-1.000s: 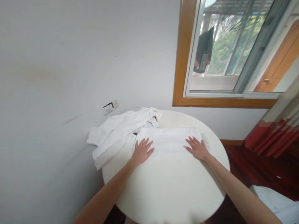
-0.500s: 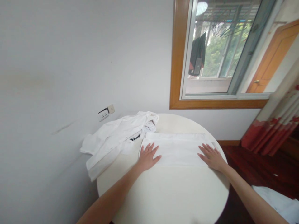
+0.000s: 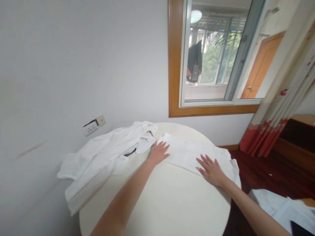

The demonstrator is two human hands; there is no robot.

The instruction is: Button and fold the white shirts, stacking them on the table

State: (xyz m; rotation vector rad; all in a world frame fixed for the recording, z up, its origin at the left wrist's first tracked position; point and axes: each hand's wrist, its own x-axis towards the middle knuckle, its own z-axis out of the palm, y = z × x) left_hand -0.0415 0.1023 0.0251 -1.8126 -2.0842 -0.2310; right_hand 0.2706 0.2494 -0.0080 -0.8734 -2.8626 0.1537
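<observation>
A folded white cloth (image 3: 189, 149), perhaps a garment, lies flat across the far half of a round white table (image 3: 172, 203). My left hand (image 3: 158, 153) rests palm down on its left end with the fingers spread. Nearer its right side, my right hand (image 3: 211, 168) presses flat on the cloth, fingers apart. The right end of the cloth reaches the table's edge and hangs slightly over. To the left of my left hand is a heap of crumpled white clothing (image 3: 105, 155), with a dark striped trim showing, partly over the table's left edge.
A white wall with a socket (image 3: 90, 127) stands close on the left and behind. Beyond the table is a wood-framed window (image 3: 173, 65), with a red and cream curtain (image 3: 261, 131) to its right. White items (image 3: 278, 206) lie at lower right.
The folded cloth has turned on the table, its right end now nearer me and over the edge. Both hands moved with it, still flat. My view has swung rightward.
</observation>
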